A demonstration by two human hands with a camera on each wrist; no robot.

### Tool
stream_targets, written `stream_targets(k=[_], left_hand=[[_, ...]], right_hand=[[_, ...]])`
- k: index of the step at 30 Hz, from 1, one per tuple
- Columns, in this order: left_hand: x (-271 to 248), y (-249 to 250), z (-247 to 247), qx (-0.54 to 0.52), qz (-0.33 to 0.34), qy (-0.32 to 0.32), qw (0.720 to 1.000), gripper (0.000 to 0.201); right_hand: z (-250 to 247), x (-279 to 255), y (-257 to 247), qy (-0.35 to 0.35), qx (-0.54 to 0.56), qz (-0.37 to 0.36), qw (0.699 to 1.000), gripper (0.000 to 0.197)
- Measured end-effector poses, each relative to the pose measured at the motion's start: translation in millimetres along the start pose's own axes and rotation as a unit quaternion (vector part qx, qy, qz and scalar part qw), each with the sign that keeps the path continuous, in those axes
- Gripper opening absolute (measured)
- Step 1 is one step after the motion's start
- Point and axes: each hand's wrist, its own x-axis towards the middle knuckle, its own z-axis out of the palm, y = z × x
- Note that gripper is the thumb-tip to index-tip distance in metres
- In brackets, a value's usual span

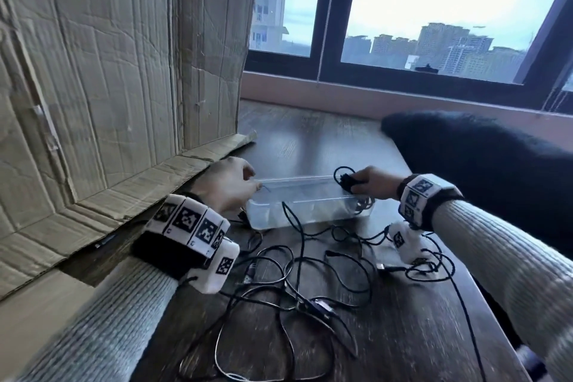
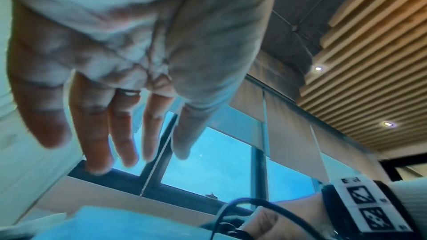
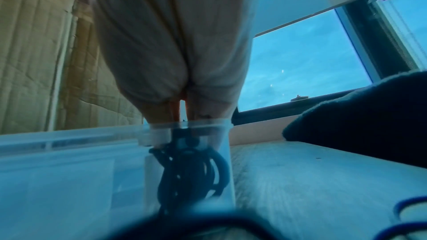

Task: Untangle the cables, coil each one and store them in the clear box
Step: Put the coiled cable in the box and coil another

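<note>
The clear box (image 1: 273, 220) stands on the dark table, mid-view. My left hand (image 1: 248, 184) is at the box's left rim; in the left wrist view this left hand (image 2: 129, 134) has straight, spread fingers and holds nothing. My right hand (image 1: 361, 183) grips a coiled black cable (image 1: 344, 178) at the box's right end. In the right wrist view the right hand (image 3: 175, 61) reaches over the rim, and the coil (image 3: 189, 167) hangs inside the box's corner (image 3: 69, 152). A tangle of black cables (image 1: 294, 273) lies in front of the box, one strand running over its front wall.
Creased cardboard (image 1: 108, 71) leans along the left, its flap reaching the table beside the box. A dark fuzzy garment (image 1: 465, 158) lies at the right behind my right arm. A window (image 1: 434, 9) runs behind the wooden table (image 1: 403, 335).
</note>
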Motion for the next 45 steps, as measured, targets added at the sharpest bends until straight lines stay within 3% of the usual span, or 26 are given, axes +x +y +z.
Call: stream_targets(k=[2, 6, 10, 12, 15, 20, 22, 24, 27, 29, 31, 35, 41, 45], left_hand=[[-2.1, 19.0, -7.1, 0.01, 0.058, -0.007, 0.998, 0.035], [5.7, 67.7, -17.6, 0.08, 0.106, -0.135, 0.982, 0.036], [42.2, 98.5, 7.0, 0.144, 0.12, -0.192, 0.963, 0.037], [63.3, 109.2, 31.6, 0.18, 0.131, -0.195, 0.955, 0.041], [87.2, 120.4, 66.8, 0.235, 0.158, -0.174, 0.943, 0.044], [117.3, 126.6, 106.1, 0.259, 0.181, -0.155, 0.936, 0.024], [120.3, 126.7, 108.6, 0.224, 0.19, -0.169, 0.941, 0.023], [120.7, 124.6, 102.2, 0.193, 0.198, -0.199, 0.94, 0.036], [119.1, 123.2, 95.1, 0.144, 0.193, -0.207, 0.948, 0.052], [119.3, 124.7, 97.3, 0.145, 0.196, -0.201, 0.949, 0.052], [117.8, 127.6, 101.7, 0.171, 0.199, -0.189, 0.946, 0.049], [110.4, 136.2, 107.6, 0.206, 0.21, -0.187, 0.937, 0.04], [104.5, 145.3, 98.2, 0.221, 0.221, -0.247, 0.917, 0.06], [102.6, 150.5, 101.7, 0.222, 0.248, -0.206, 0.92, 0.05]], right_hand=[[2.8, -3.1, -9.7, 0.0, -0.005, -0.008, 1.0, 0.027], [7.4, -10.9, -18.7, 0.035, 0.016, 0.003, 0.999, 0.061], [8.7, -16.2, -22.2, 0.055, -0.021, 0.028, 0.998, 0.044], [8.2, -16.5, -24.7, 0.052, -0.043, 0.033, 0.997, 0.033], [7.4, -16.5, -27.8, 0.028, -0.026, 0.046, 0.998, 0.033], [-4.1, -20.3, -26.8, 0.02, 0.045, 0.037, 0.998, 0.035], [-5.5, -21.1, -24.8, 0.016, 0.054, 0.026, 0.998, 0.037], [-4.9, -23.0, -24.9, 0.018, 0.077, 0.016, 0.997, 0.042], [-4.6, -25.1, -21.3, 0.07, 0.049, 0.036, 0.996, 0.035], [-5.6, -24.3, -16.8, 0.091, -0.005, 0.066, 0.994, 0.034], [-6.7, -26.4, -16.6, 0.077, -0.027, 0.047, 0.996, 0.027], [-6.5, -26.2, -11.1, 0.111, -0.011, 0.045, 0.993, 0.017], [-14.1, -26.0, -8.5, 0.064, 0.022, 0.049, 0.996, 0.019], [-22.8, -28.6, -1.5, 0.033, 0.045, 0.042, 0.998, 0.02]])
